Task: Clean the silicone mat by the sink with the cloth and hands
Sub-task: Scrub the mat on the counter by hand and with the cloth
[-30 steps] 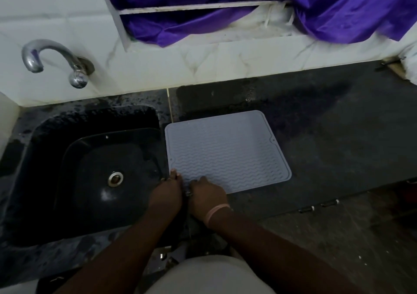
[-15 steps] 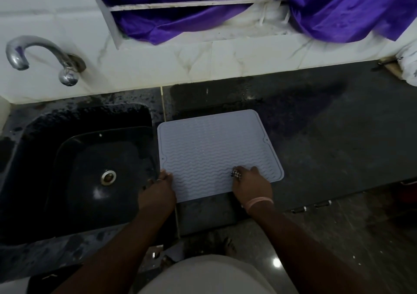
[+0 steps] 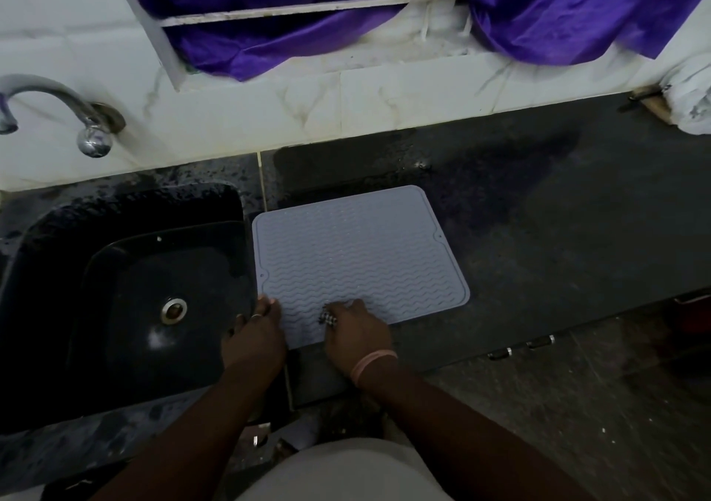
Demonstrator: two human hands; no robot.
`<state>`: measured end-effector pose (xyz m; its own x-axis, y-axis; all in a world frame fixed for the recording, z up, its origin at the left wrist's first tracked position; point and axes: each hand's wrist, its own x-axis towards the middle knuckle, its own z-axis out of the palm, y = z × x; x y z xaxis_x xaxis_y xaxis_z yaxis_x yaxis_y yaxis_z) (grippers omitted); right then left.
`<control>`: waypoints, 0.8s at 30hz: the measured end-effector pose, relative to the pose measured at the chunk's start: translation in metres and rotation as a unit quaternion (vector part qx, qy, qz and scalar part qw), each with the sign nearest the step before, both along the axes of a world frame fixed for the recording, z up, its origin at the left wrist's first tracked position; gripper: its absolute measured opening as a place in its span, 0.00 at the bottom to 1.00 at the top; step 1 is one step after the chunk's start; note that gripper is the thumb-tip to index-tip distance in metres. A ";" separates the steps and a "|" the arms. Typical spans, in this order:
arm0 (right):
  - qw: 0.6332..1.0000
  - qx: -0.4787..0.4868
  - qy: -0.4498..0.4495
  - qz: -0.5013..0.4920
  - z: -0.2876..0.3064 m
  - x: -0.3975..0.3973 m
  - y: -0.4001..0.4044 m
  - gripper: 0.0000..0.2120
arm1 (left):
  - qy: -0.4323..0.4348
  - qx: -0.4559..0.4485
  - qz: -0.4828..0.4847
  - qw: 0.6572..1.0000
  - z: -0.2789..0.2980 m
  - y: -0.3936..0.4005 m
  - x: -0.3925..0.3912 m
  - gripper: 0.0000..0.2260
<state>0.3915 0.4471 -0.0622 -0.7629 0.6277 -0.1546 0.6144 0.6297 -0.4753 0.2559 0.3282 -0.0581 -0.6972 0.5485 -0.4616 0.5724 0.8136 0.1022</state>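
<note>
A pale grey silicone mat (image 3: 358,258) with wavy ridges lies flat on the dark counter (image 3: 558,239), just right of the black sink (image 3: 127,296). My left hand (image 3: 256,337) is at the mat's near left corner, fingertips resting on its edge and thumb out over the sink side. On the mat's near edge, my right hand (image 3: 358,335) has its fingers curled round a small black-and-white checked cloth (image 3: 327,319), which is pressed against the mat. Most of the cloth is hidden in the hand.
A chrome tap (image 3: 57,108) juts from the white tiled wall above the sink. Purple fabric (image 3: 519,8) hangs over the window ledge behind. A white bundle (image 3: 692,104) sits at the counter's far right. The counter's front edge runs just below the mat.
My right hand slid with the cloth from the mat's near left corner to the right along the near edge, then back left towards the middle. My left hand stayed at the corner.
</note>
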 end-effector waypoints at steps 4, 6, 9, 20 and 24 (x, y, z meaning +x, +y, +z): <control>0.998 0.030 0.007 -0.051 -0.002 0.019 0.029 0.12 | -0.002 0.006 0.008 1.000 0.000 0.001 -0.002 0.27; 0.997 0.043 -0.017 -0.065 -0.003 0.029 0.051 0.13 | -0.007 0.004 0.016 1.000 0.000 -0.001 -0.002 0.27; 0.988 0.064 -0.028 -0.139 -0.005 0.051 0.085 0.17 | -0.009 0.002 0.018 1.000 0.001 -0.002 -0.001 0.28; 0.992 0.056 -0.069 -0.089 -0.001 0.024 0.051 0.14 | 0.001 -0.015 0.009 1.000 0.003 0.006 0.000 0.27; 0.997 0.033 -0.042 -0.063 0.005 0.027 0.046 0.12 | 0.006 -0.019 0.009 1.000 0.001 0.007 0.001 0.28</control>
<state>0.4183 0.4931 -0.0575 -0.6628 0.7292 -0.1702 0.7272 0.5726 -0.3786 0.2574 0.3351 -0.0571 -0.7132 0.5178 -0.4725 0.5580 0.8274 0.0645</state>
